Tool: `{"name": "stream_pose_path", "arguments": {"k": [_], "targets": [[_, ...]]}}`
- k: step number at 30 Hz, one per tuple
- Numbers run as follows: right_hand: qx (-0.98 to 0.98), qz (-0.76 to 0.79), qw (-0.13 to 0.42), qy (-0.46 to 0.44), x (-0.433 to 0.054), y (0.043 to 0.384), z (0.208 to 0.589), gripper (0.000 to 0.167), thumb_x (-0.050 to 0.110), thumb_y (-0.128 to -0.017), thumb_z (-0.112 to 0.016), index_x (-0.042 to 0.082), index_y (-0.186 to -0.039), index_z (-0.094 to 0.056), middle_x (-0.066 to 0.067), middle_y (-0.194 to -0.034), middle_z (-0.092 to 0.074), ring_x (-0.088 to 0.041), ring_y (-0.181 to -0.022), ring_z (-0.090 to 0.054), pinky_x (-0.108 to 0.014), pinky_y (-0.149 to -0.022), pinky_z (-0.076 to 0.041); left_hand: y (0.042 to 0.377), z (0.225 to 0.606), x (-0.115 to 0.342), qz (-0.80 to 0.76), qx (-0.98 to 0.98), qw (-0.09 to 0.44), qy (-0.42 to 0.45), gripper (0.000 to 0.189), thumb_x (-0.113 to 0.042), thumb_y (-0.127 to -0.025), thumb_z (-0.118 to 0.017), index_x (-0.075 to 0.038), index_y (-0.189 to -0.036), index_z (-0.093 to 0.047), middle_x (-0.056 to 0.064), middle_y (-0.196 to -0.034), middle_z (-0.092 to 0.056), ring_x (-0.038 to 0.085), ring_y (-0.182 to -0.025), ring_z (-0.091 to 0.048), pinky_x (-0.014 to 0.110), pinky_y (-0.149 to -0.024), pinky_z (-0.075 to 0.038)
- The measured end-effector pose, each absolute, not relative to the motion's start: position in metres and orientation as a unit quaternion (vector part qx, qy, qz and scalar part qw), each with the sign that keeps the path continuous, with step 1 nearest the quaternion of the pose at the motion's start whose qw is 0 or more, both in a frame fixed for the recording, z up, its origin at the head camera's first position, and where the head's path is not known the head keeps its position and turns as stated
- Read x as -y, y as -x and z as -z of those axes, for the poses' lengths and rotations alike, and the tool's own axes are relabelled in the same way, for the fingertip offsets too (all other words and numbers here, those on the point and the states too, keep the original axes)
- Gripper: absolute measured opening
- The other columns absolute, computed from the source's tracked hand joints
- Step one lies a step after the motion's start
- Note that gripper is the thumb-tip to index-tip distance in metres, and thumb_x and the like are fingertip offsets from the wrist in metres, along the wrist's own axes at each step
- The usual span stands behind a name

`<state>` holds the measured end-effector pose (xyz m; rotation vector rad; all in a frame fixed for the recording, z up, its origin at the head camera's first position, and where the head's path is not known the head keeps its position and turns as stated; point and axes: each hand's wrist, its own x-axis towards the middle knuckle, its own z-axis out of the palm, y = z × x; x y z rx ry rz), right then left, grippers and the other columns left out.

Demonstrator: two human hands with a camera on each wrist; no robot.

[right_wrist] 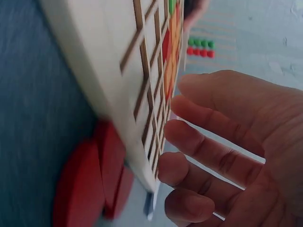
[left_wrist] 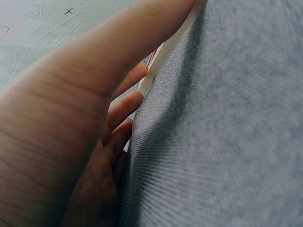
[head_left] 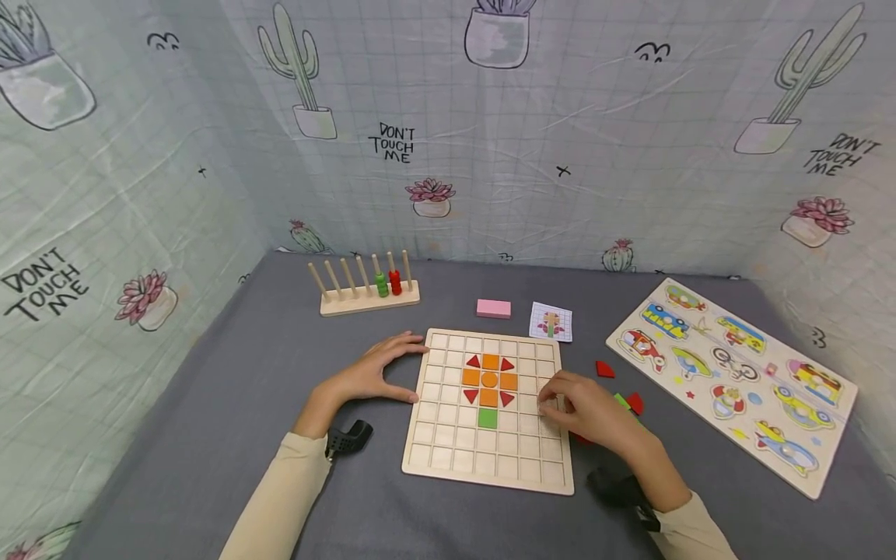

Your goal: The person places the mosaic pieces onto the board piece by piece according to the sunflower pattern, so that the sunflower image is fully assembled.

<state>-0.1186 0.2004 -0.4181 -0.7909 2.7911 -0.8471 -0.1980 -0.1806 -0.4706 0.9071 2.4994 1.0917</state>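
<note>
Presently, the board [head_left: 448,459] is laid flat on the grey cloth [head_left: 350,521], between the two hands. In its grid are set four orange squares [head_left: 491,362] around an orange circle [head_left: 489,379], red triangles [head_left: 474,362] at the corners, and a green square [head_left: 488,418] on the near side. Its left edge is touched by the left hand [head_left: 371,373], thumb and fingers spread apart, nothing clasped. The right hand [head_left: 591,408] is held at the right edge, fingers loosely bent; no piece is seen in it, so the grip is judged released. Just off that edge, loose red pieces [head_left: 605,369] and a green piece [head_left: 620,400] are scattered, partly masked by the hand. Near the far edge are placed a card [head_left: 537,315] and a pink block [head_left: 493,309]; farther out, a vehicle puzzle [head_left: 689,393] at right, a peg rack [head_left: 371,304] at far left. Risks, as judged: set pieces could be jarred loose by a nudge or tilt from the left hand; triangles could be turned askew by brushing fingers; loose pieces could be swept away by the right wrist.
</note>
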Motion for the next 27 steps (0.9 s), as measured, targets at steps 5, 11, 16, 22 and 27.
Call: {"name": "stream_pose_path", "arguments": {"k": [5, 11, 16, 22, 27], "targets": [[-0.923, 0.287, 0.056, 0.251, -0.217, 0.121, 0.416, 0.011, 0.010, -0.086, -0.074, 0.007, -0.095, -0.070, -0.001, -0.093, -0.061, -0.007, -0.072, -0.051, -0.023, -0.062, -0.049, 0.198, 0.470, 0.181, -0.380, -0.861, 0.134, -0.309, 0.078, -0.036, -0.076, -0.084, -0.019, -0.144, -0.049, 0.009, -0.157, -0.031, 0.034, -0.148, -0.015, 0.065, -0.113, -0.013], [-0.928, 0.281, 0.065, 0.236, -0.233, 0.121, 0.415, 0.015, 0.007, -0.084, -0.076, 0.005, -0.096, -0.069, -0.002, -0.092, -0.062, -0.003, -0.064, -0.046, -0.023, -0.058, -0.045, 0.198, 0.469, 0.181, -0.378, -0.862, 0.133, -0.310, 0.078, -0.037, -0.076, -0.084, -0.020, -0.144, -0.049, 0.008, -0.157, -0.031, 0.033, -0.149, -0.015, 0.064, -0.113, -0.014], [-0.933, 0.273, 0.082, 0.219, -0.236, 0.121, 0.417, 0.016, 0.009, -0.081, -0.079, 0.006, -0.094, -0.069, 0.001, -0.087, -0.062, -0.007, -0.067, -0.048, -0.024, -0.059, -0.045, 0.198, 0.469, 0.180, -0.378, -0.862, 0.134, -0.310, 0.079, -0.037, -0.076, -0.085, -0.020, -0.144, -0.049, 0.009, -0.157, -0.031, 0.034, -0.149, -0.015, 0.065, -0.113, -0.013], [-0.934, 0.277, 0.084, 0.208, -0.235, 0.121, 0.420, 0.015, 0.006, -0.082, -0.078, 0.005, -0.094, -0.069, 0.000, -0.087, -0.062, -0.007, -0.068, -0.049, -0.025, -0.060, -0.046, 0.197, 0.470, 0.179, -0.376, -0.863, 0.137, -0.309, 0.079, -0.037, -0.076, -0.084, -0.020, -0.145, -0.049, 0.009, -0.158, -0.030, 0.033, -0.149, -0.014, 0.064, -0.113, -0.013], [-0.934, 0.283, 0.078, 0.204, -0.237, 0.122, 0.421, 0.015, 0.006, -0.082, -0.077, 0.004, -0.095, -0.069, -0.001, -0.087, -0.062, -0.006, -0.065, -0.048, -0.025, -0.058, -0.045, 0.197, 0.470, 0.180, -0.381, -0.861, 0.136, -0.307, 0.079, -0.035, -0.076, -0.085, -0.019, -0.144, -0.049, 0.009, -0.157, -0.030, 0.033, -0.149, -0.014, 0.064, -0.114, -0.012]]}}
